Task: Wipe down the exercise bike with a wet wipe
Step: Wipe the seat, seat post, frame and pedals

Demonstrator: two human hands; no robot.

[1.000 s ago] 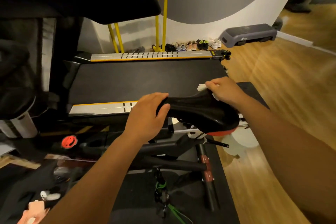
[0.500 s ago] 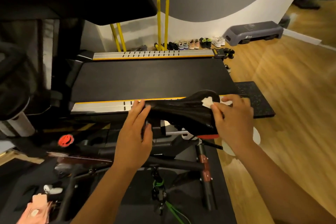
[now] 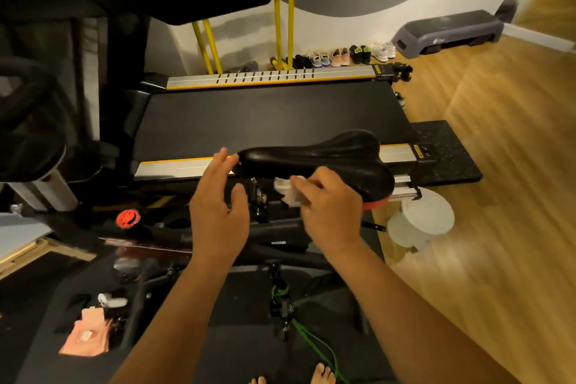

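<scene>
The exercise bike's saddle (image 3: 314, 154) glistens on top — seemingly wiped. Under its near edge the right hand (image 3: 330, 212) pinches the wet wipe (image 3: 288, 188); the left hand (image 3: 218, 212), fingers spread and empty, hovers by its nose. The frame (image 3: 280, 229) below likely remains — unwiped.

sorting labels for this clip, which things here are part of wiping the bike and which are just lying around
In use: bike saddle, wet wipe, right hand, left hand.

Lying about: treadmill, row of shoes, grey step platform, pink packet, green band.
</scene>
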